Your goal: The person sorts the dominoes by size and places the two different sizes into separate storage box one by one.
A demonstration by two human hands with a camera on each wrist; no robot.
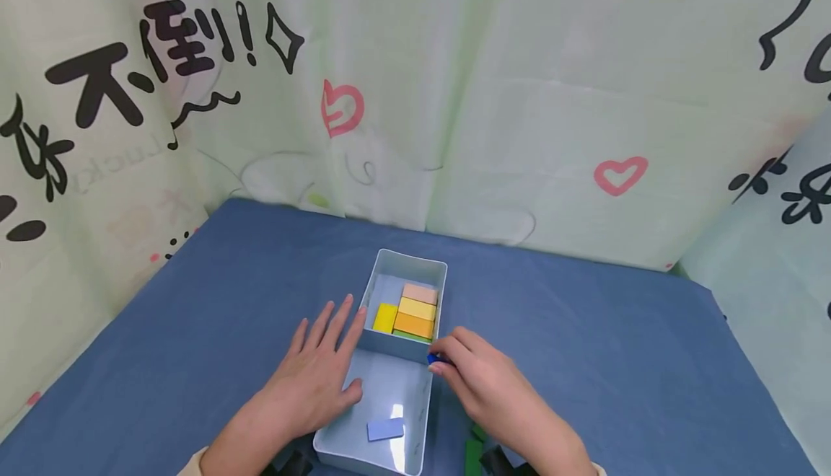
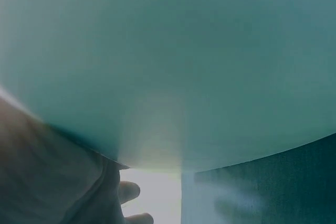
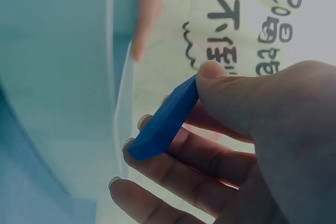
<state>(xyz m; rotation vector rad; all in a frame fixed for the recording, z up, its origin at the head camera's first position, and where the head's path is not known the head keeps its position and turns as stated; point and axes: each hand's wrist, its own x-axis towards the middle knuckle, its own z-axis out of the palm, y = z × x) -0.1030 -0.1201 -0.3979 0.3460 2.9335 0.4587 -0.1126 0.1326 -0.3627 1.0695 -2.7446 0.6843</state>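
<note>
My right hand [image 1: 483, 382] pinches a dark blue block [image 3: 165, 121] between thumb and fingers, at the right side of two pale blue trays. The left hand [image 1: 311, 382] spreads its fingers over the near tray's left side, its fingertips by the far tray's left wall; whether they touch it I cannot tell. Inside the far tray [image 1: 371, 285] lie a yellow block [image 1: 385, 317], a pink block [image 1: 420, 293], a pale yellow block [image 1: 417, 309], an orange block [image 1: 413, 325] and a partly hidden green one. A light blue block [image 1: 386, 429] lies alone in the near tray [image 1: 402, 378].
Green blocks [image 1: 474, 458] lie on the blue cloth [image 1: 617, 375] beside the right forearm, partly out of view. A pale printed curtain [image 1: 552, 101] hangs along the back and sides. A blurred pale surface [image 2: 184, 66] fills most of the left wrist view.
</note>
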